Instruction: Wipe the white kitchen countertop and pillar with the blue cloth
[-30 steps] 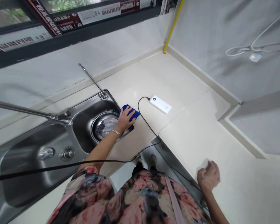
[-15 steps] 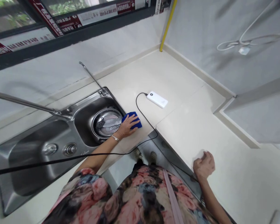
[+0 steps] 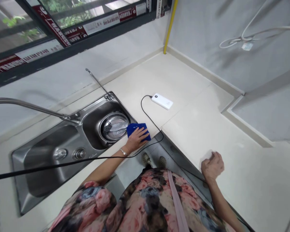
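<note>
On the strip of counter right of the sink, my left hand [image 3: 136, 139] presses down on a folded blue cloth [image 3: 132, 129], its fingers laid over the top. The cloth lies between the basin's right rim and the counter's front edge. A bracelet [image 3: 123, 152] circles my left wrist. My right hand [image 3: 212, 166] rests on the counter at the right, fingers loosely curled in, with no object visible in them. Beside the cloth, a black cable [image 3: 148, 117] curves to a white power bank [image 3: 161, 101].
The steel double sink [image 3: 81, 135] holds a round metal strainer pot [image 3: 114, 129] with a clear plastic bag and a dark scourer in it. A large faucet [image 3: 38, 106] and a thin faucet [image 3: 96, 79] stand behind. A yellow pipe [image 3: 170, 27] rises in the corner.
My left hand has slid the blue cloth along the counter toward its front edge. My right hand stays in place. The view has shifted slightly.
</note>
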Demonstrator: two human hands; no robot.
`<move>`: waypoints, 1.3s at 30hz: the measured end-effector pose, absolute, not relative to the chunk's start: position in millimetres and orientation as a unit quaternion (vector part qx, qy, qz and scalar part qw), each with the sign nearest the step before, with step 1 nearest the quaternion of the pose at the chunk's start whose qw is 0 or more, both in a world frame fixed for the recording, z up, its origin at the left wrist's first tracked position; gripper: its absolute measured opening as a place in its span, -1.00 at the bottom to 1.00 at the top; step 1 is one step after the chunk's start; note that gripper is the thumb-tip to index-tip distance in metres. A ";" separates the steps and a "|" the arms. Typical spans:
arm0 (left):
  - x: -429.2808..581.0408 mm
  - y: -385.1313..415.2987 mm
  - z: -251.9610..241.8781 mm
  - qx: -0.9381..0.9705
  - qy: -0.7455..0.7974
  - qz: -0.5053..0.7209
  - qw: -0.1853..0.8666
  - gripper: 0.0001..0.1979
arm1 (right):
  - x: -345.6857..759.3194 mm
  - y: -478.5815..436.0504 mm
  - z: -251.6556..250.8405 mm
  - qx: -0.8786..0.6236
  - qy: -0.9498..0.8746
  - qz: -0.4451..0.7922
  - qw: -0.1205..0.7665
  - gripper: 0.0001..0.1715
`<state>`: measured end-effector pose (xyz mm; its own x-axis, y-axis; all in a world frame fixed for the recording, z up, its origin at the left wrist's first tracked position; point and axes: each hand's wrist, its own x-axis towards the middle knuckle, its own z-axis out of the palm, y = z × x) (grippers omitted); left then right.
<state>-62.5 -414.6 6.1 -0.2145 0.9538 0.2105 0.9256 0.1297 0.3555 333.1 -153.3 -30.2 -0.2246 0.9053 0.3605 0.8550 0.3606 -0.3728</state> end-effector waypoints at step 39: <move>-73.3 -361.5 -0.4 0.593 0.761 0.249 0.081 -0.67 | 335.1 -153.2 -24.5 -0.554 -0.790 0.066 0.255 -0.31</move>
<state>-73.3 -361.5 -0.4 -0.2833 0.9434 0.1724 0.8631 0.1724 0.4747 335.1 -153.2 -24.5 -0.2563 0.9085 0.3300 0.8410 0.3779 -0.3872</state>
